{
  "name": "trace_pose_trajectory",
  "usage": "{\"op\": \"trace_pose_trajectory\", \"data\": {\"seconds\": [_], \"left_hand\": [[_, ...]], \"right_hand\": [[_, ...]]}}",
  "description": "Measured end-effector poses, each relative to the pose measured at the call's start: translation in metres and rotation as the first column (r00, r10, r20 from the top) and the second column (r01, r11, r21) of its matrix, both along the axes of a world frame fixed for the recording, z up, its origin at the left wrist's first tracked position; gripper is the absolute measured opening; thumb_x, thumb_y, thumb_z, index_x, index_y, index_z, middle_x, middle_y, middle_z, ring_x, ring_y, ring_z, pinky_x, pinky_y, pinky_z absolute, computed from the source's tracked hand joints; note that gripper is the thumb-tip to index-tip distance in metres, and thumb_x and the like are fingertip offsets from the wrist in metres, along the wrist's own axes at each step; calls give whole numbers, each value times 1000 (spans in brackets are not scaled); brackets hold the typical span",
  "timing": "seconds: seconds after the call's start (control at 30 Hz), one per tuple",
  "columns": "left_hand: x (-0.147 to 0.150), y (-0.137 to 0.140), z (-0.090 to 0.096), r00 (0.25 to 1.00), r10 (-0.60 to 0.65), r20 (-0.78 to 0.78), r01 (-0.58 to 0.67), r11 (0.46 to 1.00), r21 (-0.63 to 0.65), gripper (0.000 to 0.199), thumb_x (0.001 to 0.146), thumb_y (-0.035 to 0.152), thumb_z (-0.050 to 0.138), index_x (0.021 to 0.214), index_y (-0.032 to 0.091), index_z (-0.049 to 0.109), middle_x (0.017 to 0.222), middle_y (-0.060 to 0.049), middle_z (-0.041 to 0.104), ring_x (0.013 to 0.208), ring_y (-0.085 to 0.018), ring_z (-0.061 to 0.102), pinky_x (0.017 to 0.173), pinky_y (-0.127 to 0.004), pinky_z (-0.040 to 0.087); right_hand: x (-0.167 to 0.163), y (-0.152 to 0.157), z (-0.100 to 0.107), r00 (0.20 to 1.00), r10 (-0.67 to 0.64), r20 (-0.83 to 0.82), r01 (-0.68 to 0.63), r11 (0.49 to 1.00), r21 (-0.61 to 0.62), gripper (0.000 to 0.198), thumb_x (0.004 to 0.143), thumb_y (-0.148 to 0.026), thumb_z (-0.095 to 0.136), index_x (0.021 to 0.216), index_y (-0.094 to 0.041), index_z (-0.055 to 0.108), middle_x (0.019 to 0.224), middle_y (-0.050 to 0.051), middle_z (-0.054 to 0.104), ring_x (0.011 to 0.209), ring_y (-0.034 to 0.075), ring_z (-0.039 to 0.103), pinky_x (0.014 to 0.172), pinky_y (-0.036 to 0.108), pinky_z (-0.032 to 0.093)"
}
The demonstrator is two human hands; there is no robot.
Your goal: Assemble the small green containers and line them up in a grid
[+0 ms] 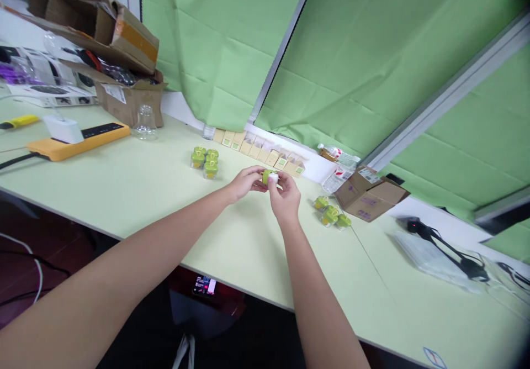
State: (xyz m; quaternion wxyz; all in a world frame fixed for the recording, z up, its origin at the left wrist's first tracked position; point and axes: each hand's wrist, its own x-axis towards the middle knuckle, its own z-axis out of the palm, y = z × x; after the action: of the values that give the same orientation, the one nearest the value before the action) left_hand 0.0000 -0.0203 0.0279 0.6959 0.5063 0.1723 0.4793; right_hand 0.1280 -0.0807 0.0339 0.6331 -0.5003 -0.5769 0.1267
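Above the middle of the table, my left hand (247, 183) and my right hand (285, 196) meet around a small container with a green top and a whitish side (270, 177). Fingers of both hands are closed on it, and the right thumb lies across its near side. Left of my hands stands a cluster of several small clear containers with green lids (211, 168). To the right sits another group of similar green-lidded containers (330, 215). Behind my hands runs a row of small tan boxes with clear tops (256, 149).
An orange power strip (99, 132) with a white plug lies at left, near a clear glass jar (145, 123) and stacked open cardboard boxes (128, 101). Plastic bottles (338, 177) and a carton (368, 195) stand at right. Beyond lies a black cabled device (449, 250).
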Motion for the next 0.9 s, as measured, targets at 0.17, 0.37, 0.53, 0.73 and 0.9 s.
{"op": "trace_pose_trajectory", "data": {"seconds": [0.17, 0.37, 0.53, 0.73, 0.9], "left_hand": [[-2, -3, 2, 998, -55, 6, 55, 998, 8, 45, 77, 38, 75, 115, 16, 64, 105, -10, 68, 83, -18, 68, 91, -44, 54], [0, -1, 0, 997, -56, 58, 56, 998, 2, 41, 73, 35, 79, 107, 15, 69, 109, -10, 67, 93, -18, 65, 95, -42, 49], [2, -2, -2, 990, -88, 108, 85, 996, 33, 37, 74, 34, 79, 101, 11, 71, 102, -10, 68, 93, -19, 64, 94, -40, 48], [4, -3, -1, 987, -88, 137, 85, 996, 24, 34, 74, 34, 79, 99, 12, 71, 100, -9, 68, 94, -19, 65, 96, -41, 48], [4, -3, -2, 986, -66, 151, 68, 998, -8, 35, 72, 30, 81, 100, 11, 71, 100, -9, 68, 93, -20, 65, 97, -43, 48]], "right_hand": [[1, 1, 4, 998, -6, -60, 3, 999, -46, 39, 75, -43, 71, 104, -17, 64, 105, 11, 69, 98, 23, 66, 79, 38, 58], [-1, 0, 7, 992, 6, -123, -10, 1000, -28, 37, 73, -41, 74, 98, -16, 62, 96, 9, 68, 90, 21, 65, 76, 36, 58], [-1, 1, 6, 994, 9, -106, -9, 1000, 0, 34, 74, -39, 73, 97, -17, 61, 94, 7, 67, 85, 19, 65, 73, 33, 57], [0, 2, 5, 994, 5, -105, -5, 1000, 8, 32, 77, -41, 70, 97, -18, 61, 94, 6, 67, 86, 19, 66, 71, 32, 58], [0, -2, 6, 998, 0, -55, 0, 1000, -2, 32, 77, -42, 69, 98, -19, 62, 96, 5, 67, 86, 19, 66, 69, 30, 58]]}}
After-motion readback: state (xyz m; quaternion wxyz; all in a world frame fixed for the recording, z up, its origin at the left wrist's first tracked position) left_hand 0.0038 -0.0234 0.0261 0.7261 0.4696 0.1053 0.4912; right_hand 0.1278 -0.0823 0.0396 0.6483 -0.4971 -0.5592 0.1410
